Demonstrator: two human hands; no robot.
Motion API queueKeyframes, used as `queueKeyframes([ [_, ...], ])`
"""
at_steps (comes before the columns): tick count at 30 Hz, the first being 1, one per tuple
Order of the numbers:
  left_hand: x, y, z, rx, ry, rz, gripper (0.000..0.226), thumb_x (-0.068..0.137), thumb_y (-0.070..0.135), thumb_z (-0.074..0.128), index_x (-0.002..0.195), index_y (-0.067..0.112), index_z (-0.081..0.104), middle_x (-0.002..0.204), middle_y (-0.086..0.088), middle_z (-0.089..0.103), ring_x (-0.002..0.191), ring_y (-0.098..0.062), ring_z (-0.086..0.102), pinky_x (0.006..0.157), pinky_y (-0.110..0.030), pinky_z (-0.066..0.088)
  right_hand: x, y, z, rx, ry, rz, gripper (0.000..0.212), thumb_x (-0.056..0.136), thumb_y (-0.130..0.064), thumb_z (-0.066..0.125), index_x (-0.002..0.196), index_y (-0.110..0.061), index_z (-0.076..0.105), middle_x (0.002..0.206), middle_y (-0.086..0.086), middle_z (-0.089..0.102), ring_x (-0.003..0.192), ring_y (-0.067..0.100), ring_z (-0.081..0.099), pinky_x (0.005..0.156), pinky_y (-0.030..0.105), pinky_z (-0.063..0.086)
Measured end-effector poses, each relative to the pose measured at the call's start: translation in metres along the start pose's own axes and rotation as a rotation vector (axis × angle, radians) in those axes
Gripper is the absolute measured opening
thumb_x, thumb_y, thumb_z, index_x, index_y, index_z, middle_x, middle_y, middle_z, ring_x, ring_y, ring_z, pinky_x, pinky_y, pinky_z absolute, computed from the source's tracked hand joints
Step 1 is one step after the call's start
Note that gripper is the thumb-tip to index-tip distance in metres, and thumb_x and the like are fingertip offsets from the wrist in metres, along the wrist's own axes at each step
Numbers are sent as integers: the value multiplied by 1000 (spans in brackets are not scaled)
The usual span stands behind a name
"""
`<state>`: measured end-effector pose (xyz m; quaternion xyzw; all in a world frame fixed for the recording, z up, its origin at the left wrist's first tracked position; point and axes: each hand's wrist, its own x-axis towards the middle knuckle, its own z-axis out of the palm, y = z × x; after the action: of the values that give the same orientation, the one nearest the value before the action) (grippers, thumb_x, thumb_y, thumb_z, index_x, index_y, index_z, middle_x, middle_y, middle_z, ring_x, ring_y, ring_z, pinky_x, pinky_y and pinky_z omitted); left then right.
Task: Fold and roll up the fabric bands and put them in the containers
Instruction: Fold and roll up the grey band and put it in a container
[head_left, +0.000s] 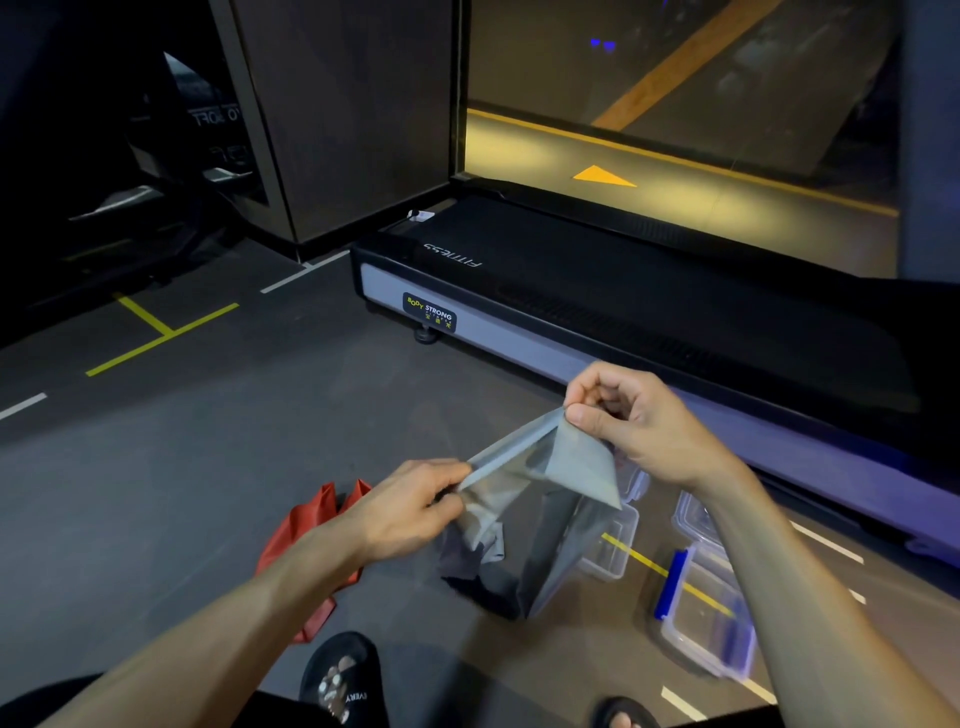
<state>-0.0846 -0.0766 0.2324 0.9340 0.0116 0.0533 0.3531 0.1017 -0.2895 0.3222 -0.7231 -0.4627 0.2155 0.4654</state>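
Observation:
A grey fabric band (545, 499) hangs in the air between my hands, its loose end trailing down to the floor. My left hand (410, 504) pinches its lower left edge. My right hand (628, 415) pinches the upper corner, higher and farther away. A red band (296, 540) lies crumpled on the floor, partly hidden under my left forearm. A clear plastic container (615, 545) sits on the floor behind the grey band. A second clear container with blue clips (701, 613) stands under my right forearm.
A treadmill base (571, 312) labelled Body Strong runs across the floor just beyond my hands. The dark floor (208, 467) carries yellow and white lines. My sandalled feet (343, 675) show at the bottom edge. A dark pillar (337, 130) stands at the back left.

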Motion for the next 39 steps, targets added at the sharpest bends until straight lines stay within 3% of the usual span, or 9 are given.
queueKeyframes([
  [7, -2, 1, 1, -63, 119, -64, 37, 102, 38, 58, 71, 20, 46, 63, 13, 45, 59, -5, 44, 56, -22, 34, 1, 2, 0, -14, -2, 1, 4, 97, -10, 68, 94, -12, 66, 80, 4, 66, 75, 10, 57, 66, 19, 46],
  [11, -2, -2, 0, -91, 114, -60, 41, 108, 42, 44, 72, 21, 40, 66, 12, 42, 62, -3, 42, 63, -31, 39, 1, 3, -2, -28, 3, 15, 4, 97, -13, 69, 94, -16, 67, 83, 7, 67, 76, 11, 57, 65, 17, 45],
  [16, -2, -8, 1, -76, 57, 20, 31, 108, 34, 47, 80, 21, 53, 75, 4, 55, 69, -11, 55, 70, -34, 46, 1, 5, -3, -54, 10, 6, 3, 97, -12, 69, 95, -14, 67, 88, 11, 68, 79, 12, 59, 73, 20, 47],
  [21, -3, -17, -3, -43, 54, 23, 16, 102, 38, 58, 98, 25, 68, 74, -1, 57, 63, -10, 48, 68, -39, 47, 1, 7, -5, -70, 6, 8, 5, 97, -12, 69, 94, -16, 67, 87, 10, 67, 78, 11, 59, 74, 21, 46],
  [25, -2, -18, -4, -307, 27, -37, 11, 91, 34, 76, 102, 31, 74, 76, 6, 69, 74, -4, 59, 73, -36, 53, 0, 9, -6, -87, 17, 1, 6, 96, -12, 70, 94, -17, 68, 88, 6, 68, 80, 9, 60, 75, 20, 47],
  [27, -1, -19, -6, -386, 41, -70, 18, 87, 41, 79, 102, 31, 73, 80, -5, 73, 75, -10, 61, 72, -36, 52, 1, 9, -7, -89, 28, -2, 6, 96, -12, 70, 94, -17, 68, 87, 4, 68, 79, 8, 60, 75, 20, 47],
  [30, -1, -21, -8, -376, 49, -39, 29, 91, 52, 66, 107, 28, 68, 81, -21, 65, 73, -12, 51, 71, -36, 45, 1, 12, -8, -88, 36, 7, 7, 97, -13, 70, 93, -19, 68, 84, 2, 67, 77, 6, 59, 73, 21, 46],
  [34, -3, -19, -9, -460, 2, -50, 27, 97, 46, 60, 115, 27, 65, 80, -23, 63, 70, -17, 51, 64, -39, 42, 1, 17, -9, -116, 45, 13, 9, 96, -14, 70, 92, -22, 68, 84, 2, 68, 76, 8, 60, 71, 26, 46],
  [39, -4, -22, -12, -523, -11, -91, 25, 99, 23, 66, 114, 32, 49, 63, -1, 57, 53, -17, 41, 50, -29, 35, 2, 21, -10, -131, 42, 8, 12, 96, -15, 71, 92, -25, 68, 84, 3, 68, 75, 8, 61, 73, 29, 47],
])
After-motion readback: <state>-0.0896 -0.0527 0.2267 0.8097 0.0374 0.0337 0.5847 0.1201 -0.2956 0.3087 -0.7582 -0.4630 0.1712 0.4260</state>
